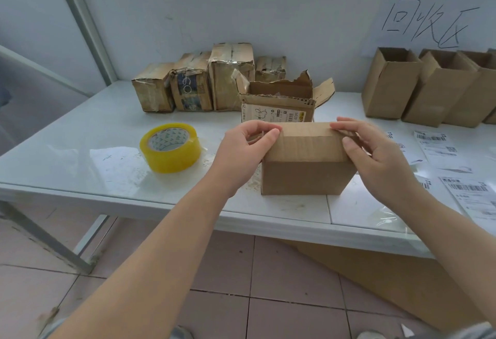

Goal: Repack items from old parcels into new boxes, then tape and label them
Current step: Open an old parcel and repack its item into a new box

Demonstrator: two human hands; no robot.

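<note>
matt cardboard box (306, 161), glossy plastic tape roll (170, 148), glossy tabletop (80, 156)

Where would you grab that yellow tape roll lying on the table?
Come from above: the yellow roll of packing tape lies flat, hole up, so probably thumb into the cardboard core, fingers against the outer wall. The left hand, holding the brown cardboard box, is nearer.

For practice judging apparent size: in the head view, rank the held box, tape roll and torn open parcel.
1. held box
2. torn open parcel, farther back and partly hidden, so unsure
3. tape roll
</note>
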